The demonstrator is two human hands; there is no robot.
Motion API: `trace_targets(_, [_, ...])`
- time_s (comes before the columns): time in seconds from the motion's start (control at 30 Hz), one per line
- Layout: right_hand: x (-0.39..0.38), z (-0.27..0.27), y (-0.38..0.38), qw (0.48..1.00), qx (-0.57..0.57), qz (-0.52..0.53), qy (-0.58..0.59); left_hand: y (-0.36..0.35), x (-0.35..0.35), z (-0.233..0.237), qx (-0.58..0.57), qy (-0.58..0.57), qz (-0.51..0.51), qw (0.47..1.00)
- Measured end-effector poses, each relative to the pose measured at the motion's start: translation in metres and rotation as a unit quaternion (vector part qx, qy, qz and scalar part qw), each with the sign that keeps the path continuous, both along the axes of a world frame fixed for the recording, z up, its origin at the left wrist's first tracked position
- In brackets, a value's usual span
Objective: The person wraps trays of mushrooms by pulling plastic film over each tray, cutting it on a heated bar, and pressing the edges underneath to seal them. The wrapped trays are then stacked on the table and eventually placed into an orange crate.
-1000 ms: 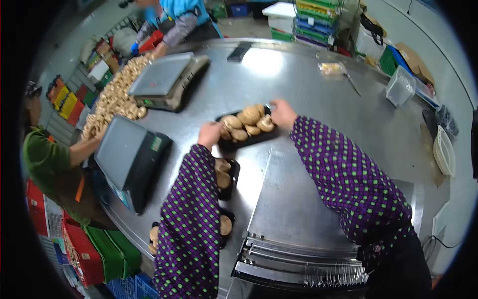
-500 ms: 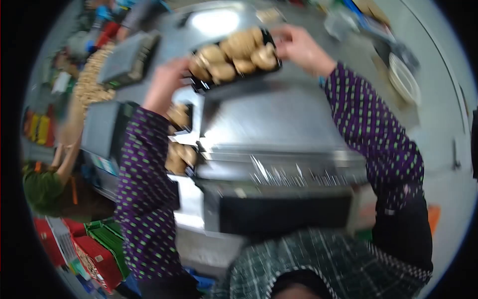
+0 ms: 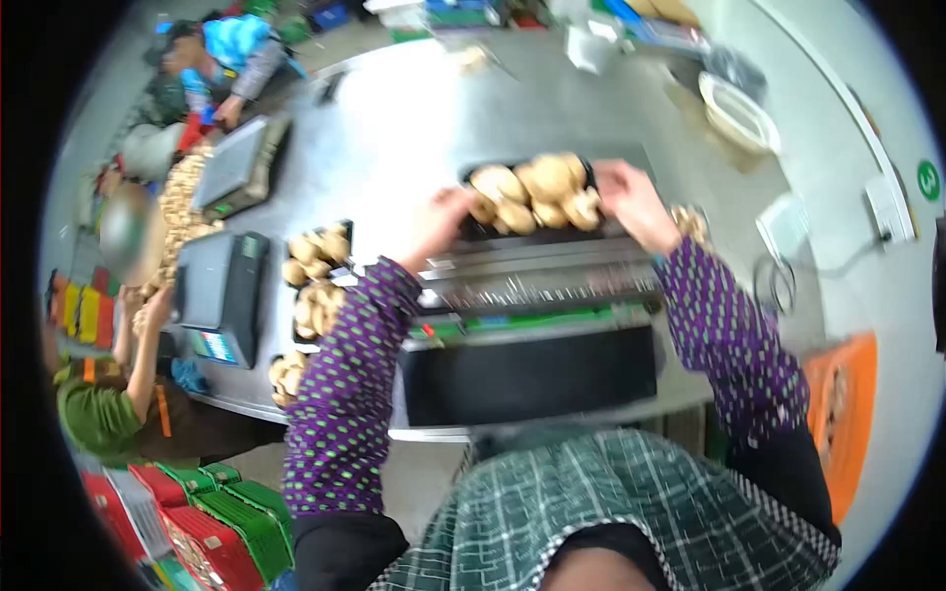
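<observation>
A black tray [image 3: 552,234] heaped with pale brown mushrooms [image 3: 540,192] is held level between my two hands. My left hand [image 3: 439,223] grips its left end, and my right hand [image 3: 631,200] has the right end, fingers at the rim. Below the tray lies a metal wrapping machine with shiny, wrinkled clear film [image 3: 547,290] along it and a black front panel [image 3: 532,379]. Beside my left forearm stand several more black trays of mushrooms [image 3: 317,307].
Two scales [image 3: 212,295] stand on the metal table [image 3: 384,128] at left, near a long mushroom heap [image 3: 179,207]. Two co-workers are there, one in a green sleeve [image 3: 103,419]. Red and green crates [image 3: 222,532] are lower left. A white basin [image 3: 739,113] and orange crate [image 3: 843,414] are at right.
Both hands have brought the mushroom tray nearer to me, over the wrapping machine's film. My view has shifted, showing more of the table's far side and the left-hand trays.
</observation>
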State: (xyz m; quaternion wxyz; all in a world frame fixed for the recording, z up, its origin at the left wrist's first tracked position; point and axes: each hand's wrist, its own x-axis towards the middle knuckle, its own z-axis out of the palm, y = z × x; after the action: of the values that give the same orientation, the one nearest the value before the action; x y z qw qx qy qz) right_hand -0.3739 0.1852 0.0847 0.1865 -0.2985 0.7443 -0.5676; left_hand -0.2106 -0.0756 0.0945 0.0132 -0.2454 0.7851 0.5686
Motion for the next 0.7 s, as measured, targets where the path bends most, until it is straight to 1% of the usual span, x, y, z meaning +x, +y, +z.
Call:
trace_targets(0.03, [-0.003,0.001,-0.004,0.998,0.036,-0.024,0.052,-0.012,-0.007,-0.016,-0.093,0.029,-0.076,0.992])
trace_targets(0.07, [0.0,0.004,-0.002,0.997,0.013,-0.009,0.073,0.001,0.005,0.012,-0.036,0.035,-0.046,0.998])
trace_targets(0.1, [0.005,0.011,0.003,0.995,0.014,-0.014,0.098,0.002,0.006,-0.007,0.014,0.065,0.006,0.998])
trace_targets(0.13, [0.0,0.004,0.016,0.999,-0.028,-0.016,-0.032,0.007,0.014,0.0,-0.032,0.085,0.04,0.995])
trace_targets(0.17, [0.007,0.008,0.035,0.995,0.005,-0.025,0.091,0.017,0.025,-0.001,-0.072,0.1,0.068,0.99])
trace_targets(0.2, [0.011,0.03,0.056,0.984,0.1,-0.03,0.146,0.014,0.042,0.006,-0.194,0.084,0.059,0.976])
trace_targets(0.23, [0.02,0.048,0.075,0.963,0.197,-0.054,0.179,0.007,0.06,0.013,-0.316,0.065,0.049,0.945])
trace_targets(0.27, [0.017,0.044,0.097,0.908,0.32,-0.048,0.266,0.008,0.082,0.02,-0.385,0.036,0.02,0.922])
trace_targets(0.3, [0.019,0.035,0.115,0.904,0.35,-0.066,0.236,0.011,0.097,0.023,-0.444,0.001,-0.008,0.896])
trace_targets(0.33, [0.027,0.036,0.116,0.907,0.38,-0.087,0.162,0.014,0.103,0.018,-0.483,-0.055,-0.03,0.874])
trace_targets(0.37, [0.032,0.034,0.11,0.908,0.38,-0.079,0.159,0.019,0.107,0.013,-0.514,-0.113,-0.055,0.848])
trace_targets(0.4, [0.036,0.031,0.104,0.89,0.41,-0.047,0.191,0.025,0.103,0.017,-0.502,-0.117,-0.044,0.856])
trace_targets(0.43, [0.036,0.03,0.099,0.869,0.441,-0.016,0.222,0.027,0.098,0.017,-0.499,-0.092,-0.043,0.86])
trace_targets(0.47, [0.028,0.023,0.095,0.881,0.411,0.008,0.233,0.026,0.093,0.012,-0.458,-0.086,-0.042,0.884])
trace_targets(0.5, [0.021,0.022,0.089,0.911,0.359,0.029,0.2,0.028,0.085,0.006,-0.408,-0.078,-0.051,0.908])
trace_targets(0.53, [0.01,0.01,0.092,0.927,0.308,0.046,0.207,0.027,0.079,0.005,-0.339,-0.087,-0.032,0.936])
trace_targets(0.57, [0.02,0.028,0.091,0.951,0.277,0.032,0.133,0.023,0.076,-0.001,-0.26,-0.102,-0.025,0.96])
trace_targets(0.6, [0.028,0.039,0.095,0.951,0.304,0.023,-0.043,0.02,0.08,-0.003,-0.217,-0.101,-0.032,0.97])
trace_targets(0.63, [0.033,0.035,0.111,0.94,0.219,0.021,-0.262,0.02,0.09,0.009,-0.112,-0.067,-0.03,0.991])
trace_targets(0.67, [0.056,0.053,0.123,0.932,0.201,0.005,-0.301,0.028,0.105,0.029,0.056,-0.079,-0.013,0.995])
trace_targets(0.7, [0.076,0.079,0.124,0.929,0.169,0.002,-0.33,0.032,0.122,0.04,0.15,-0.078,0.002,0.986])
